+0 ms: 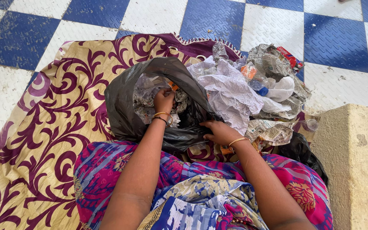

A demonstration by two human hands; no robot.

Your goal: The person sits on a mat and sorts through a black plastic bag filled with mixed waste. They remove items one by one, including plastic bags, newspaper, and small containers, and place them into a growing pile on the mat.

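Observation:
A black plastic bag [124, 106] lies open on the patterned cloth [56, 123], filled with crumpled paper and wrappers. My left hand [163, 100] is inside its mouth, fingers closed on a crumpled piece of paper [148, 91]. My right hand [219, 131] presses on the bag's near right edge, gripping the black plastic. To the right of the bag sits a pile of waste [252, 91]: crumpled white paper, newspaper, clear plastic bottles and wrappers.
The maroon-and-cream cloth covers a blue-and-white chequered floor [333, 42]. A rough concrete block [356, 162] stands at the right. Another dark bag [303, 153] lies between the block and my knee. My lap is covered in pink and blue fabric.

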